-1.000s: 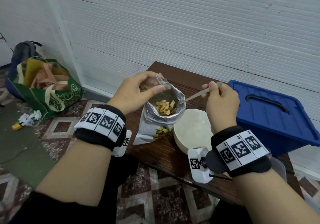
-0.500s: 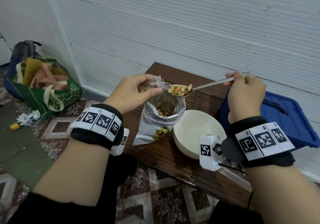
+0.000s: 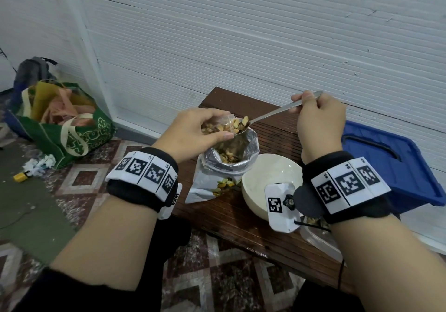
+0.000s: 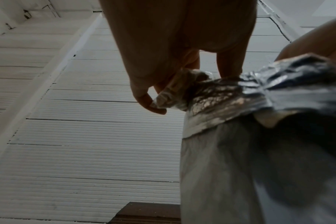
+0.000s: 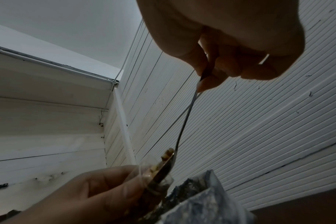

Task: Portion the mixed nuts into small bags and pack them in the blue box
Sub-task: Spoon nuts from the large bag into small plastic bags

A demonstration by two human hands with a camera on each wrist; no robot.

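Observation:
My left hand (image 3: pixel 193 130) holds a small clear bag (image 3: pixel 223 124) with its mouth open, just above the big silver nut pouch (image 3: pixel 224 166). My right hand (image 3: pixel 318 121) pinches the handle of a metal spoon (image 3: pixel 270 114), whose bowl, loaded with mixed nuts (image 3: pixel 240 124), is tipped at the small bag's mouth. In the left wrist view the small bag (image 4: pixel 175 94) is pinched between thumb and fingers beside the pouch (image 4: pixel 259 136). The right wrist view shows the spoon (image 5: pixel 182 128) reaching down into the small bag (image 5: pixel 155 174). The blue box (image 3: pixel 386 166) stands shut at the right.
A white bowl (image 3: pixel 263 178) sits on the brown slatted table (image 3: pixel 241 227) right of the pouch. A clear container (image 3: pixel 318 236) lies at the table's near right edge. A green shopping bag (image 3: pixel 62 123) and a backpack (image 3: pixel 31 70) stand on the tiled floor at left. A white wall runs behind.
The spoon rose out of the pouch loaded with nuts, then moved left and tipped at the small bag's mouth. My left hand lifted the small bag slightly.

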